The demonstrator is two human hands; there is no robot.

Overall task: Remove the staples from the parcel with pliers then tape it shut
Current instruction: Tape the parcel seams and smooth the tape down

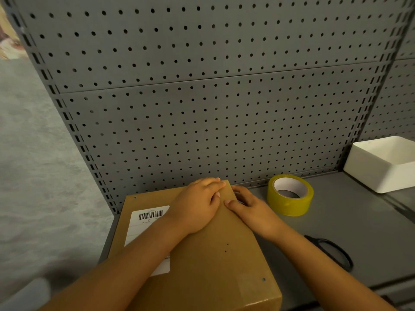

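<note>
parcel: a brown cardboard parcel (202, 265) lies flat on the grey shelf (336, 232), against the pegboard back (202, 108); it is the landmark for everything below.
label: a white barcode label (148, 217) is stuck on the parcel's top, toward its left side, partly under the left forearm.
left hand: the left hand (197, 205) lies palm down on the parcel's top near the far edge, fingers straight and pressing flat, gripping nothing.
right hand: the right hand (249, 207) is at the parcel's far right edge, thumb on the top face and fingers curled over the side; whether it pinches a flap or a strip of tape cannot be told.
tape: the yellow tape roll (289, 195) stands on the shelf just right of the parcel's far corner, apart from both hands.
scissors: black scissors (332, 252) lie on the shelf right of the parcel, nearer the person.
box: a white open box (381, 173) sits well right of the parcel, beyond the tape roll.
pliers: none in view.
progress: small dark holes dot the parcel's top and no staple shows, so the staples look already out; no tape is plainly seen on the far edge, so the taping seems begun at most, with the sealing and cutting left.
</note>
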